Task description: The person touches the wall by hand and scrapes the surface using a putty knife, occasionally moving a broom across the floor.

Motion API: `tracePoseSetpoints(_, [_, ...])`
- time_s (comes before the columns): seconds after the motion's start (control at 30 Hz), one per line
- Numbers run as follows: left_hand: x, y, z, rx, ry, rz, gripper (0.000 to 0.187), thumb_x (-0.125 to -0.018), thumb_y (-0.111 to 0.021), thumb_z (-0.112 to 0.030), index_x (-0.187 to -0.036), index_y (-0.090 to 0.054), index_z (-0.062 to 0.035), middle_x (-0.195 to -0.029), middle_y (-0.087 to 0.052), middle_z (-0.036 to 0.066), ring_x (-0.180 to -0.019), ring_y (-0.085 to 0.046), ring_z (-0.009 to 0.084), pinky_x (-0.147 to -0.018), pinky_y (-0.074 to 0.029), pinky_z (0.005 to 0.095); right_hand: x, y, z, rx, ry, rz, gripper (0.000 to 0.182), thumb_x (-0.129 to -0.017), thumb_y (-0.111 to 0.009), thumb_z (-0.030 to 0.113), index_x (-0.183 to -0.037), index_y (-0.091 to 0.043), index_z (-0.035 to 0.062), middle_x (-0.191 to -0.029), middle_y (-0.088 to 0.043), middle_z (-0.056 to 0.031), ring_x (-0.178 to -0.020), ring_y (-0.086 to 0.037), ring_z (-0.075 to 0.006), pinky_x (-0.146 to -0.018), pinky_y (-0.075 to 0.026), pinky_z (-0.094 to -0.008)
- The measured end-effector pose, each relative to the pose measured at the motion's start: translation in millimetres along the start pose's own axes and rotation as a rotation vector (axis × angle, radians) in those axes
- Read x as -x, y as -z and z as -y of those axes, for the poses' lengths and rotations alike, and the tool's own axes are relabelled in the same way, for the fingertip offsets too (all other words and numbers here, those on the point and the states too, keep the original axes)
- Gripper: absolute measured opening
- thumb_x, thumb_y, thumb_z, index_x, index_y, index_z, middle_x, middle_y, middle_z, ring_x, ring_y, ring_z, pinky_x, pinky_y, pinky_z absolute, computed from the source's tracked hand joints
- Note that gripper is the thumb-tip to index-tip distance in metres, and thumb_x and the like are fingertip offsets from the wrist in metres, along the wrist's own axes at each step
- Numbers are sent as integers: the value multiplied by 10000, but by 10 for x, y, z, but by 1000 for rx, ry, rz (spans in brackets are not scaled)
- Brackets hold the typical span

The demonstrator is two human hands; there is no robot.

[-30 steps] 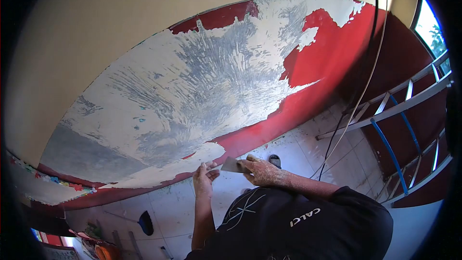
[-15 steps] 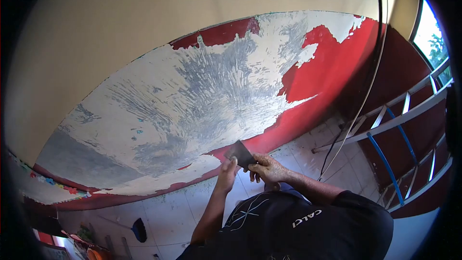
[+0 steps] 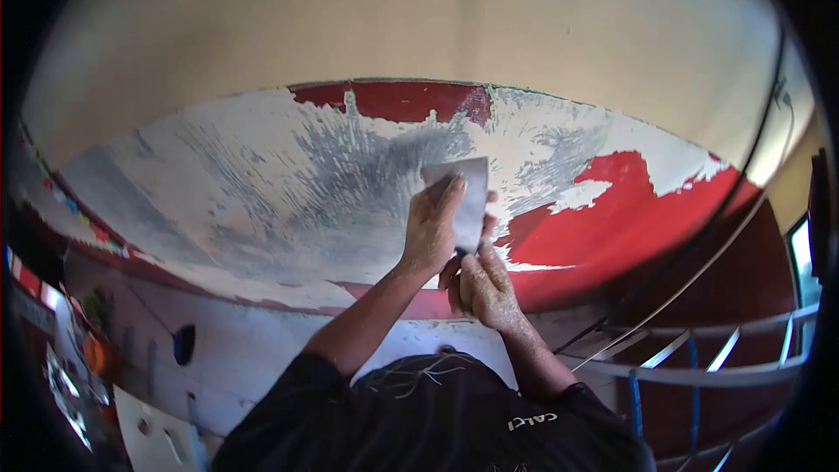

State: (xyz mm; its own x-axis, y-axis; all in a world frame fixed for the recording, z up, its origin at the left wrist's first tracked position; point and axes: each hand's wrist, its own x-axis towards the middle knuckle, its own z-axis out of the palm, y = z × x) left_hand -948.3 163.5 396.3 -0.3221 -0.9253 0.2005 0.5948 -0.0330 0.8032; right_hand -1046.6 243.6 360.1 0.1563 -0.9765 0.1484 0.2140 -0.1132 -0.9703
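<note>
I hold a scraper with a wide, flat grey blade up in front of the partly stripped wall. My left hand is closed on the blade, thumb across its near face and fingertips showing past the far edge. Below it, my right hand wraps round the dark handle end, which its fingers mostly hide. Pale dust coats both hands and forearms. Behind the blade, the wall has white and grey scraped patches, with red paint left at the right and along the top.
A metal ladder lies at the lower right, beside a hanging dark cable. On the left, a broom stands by the pale floor, with an orange object and other clutter at the far left.
Both hands have raised the scraper higher in front of the wall, and its blade has turned to show a lighter face. My view has rotated and shifted.
</note>
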Motion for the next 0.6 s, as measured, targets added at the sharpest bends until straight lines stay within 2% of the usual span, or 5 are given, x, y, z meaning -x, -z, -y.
tracePoseSetpoints(0.1, [-226, -243, 150, 132, 13, -17, 373, -964, -489, -323, -1120, -543, 11, -917, -661, 126, -685, -649, 173, -553, -539, 292, -82, 354, 95, -91, 20, -28, 350, -973, -362, 215, -1289, -339, 68, -772, -573, -162, -473, -510, -167, -412, -406, -246])
tracePoseSetpoints(0.33, [-539, -384, 387, 79, 25, 18, 368, -966, -490, -352, -1094, -546, -12, -894, -663, 121, -656, -645, 152, -528, -533, 271, -124, 629, -36, 59, 137, -67, 372, -960, -372, 256, -1256, -324, 36, -684, -524, -125, -424, -468, -144, -379, -360, -222])
tracePoseSetpoints(0.5, [-552, -332, 421, 41, 17, 77, 360, -979, -467, -344, -1020, -557, 2, -861, -665, 110, -588, -613, 107, -450, -483, 227, -182, 485, -49, 41, 147, -165, 497, -963, -360, 253, -1384, -219, 30, -657, -509, -95, -386, -415, -116, -354, -345, -205])
tracePoseSetpoints(0.53, [-562, -326, 429, 55, 29, 89, 356, -980, -465, -339, -1005, -559, 3, -856, -664, 109, -584, -610, 104, -442, -475, 225, -162, 526, -97, 92, 122, -157, 559, -975, -330, 238, -1456, -108, 63, -644, -492, -88, -395, -406, -113, -347, -345, -206])
tracePoseSetpoints(0.6, [-536, -328, 430, 86, 58, 110, 350, -982, -461, -329, -977, -562, 6, -844, -663, 106, -576, -603, 99, -427, -458, 223, -142, 473, -124, 29, 138, -199, 575, -980, -326, 241, -1470, -68, 87, -630, -474, -76, -395, -392, -109, -343, -343, -204])
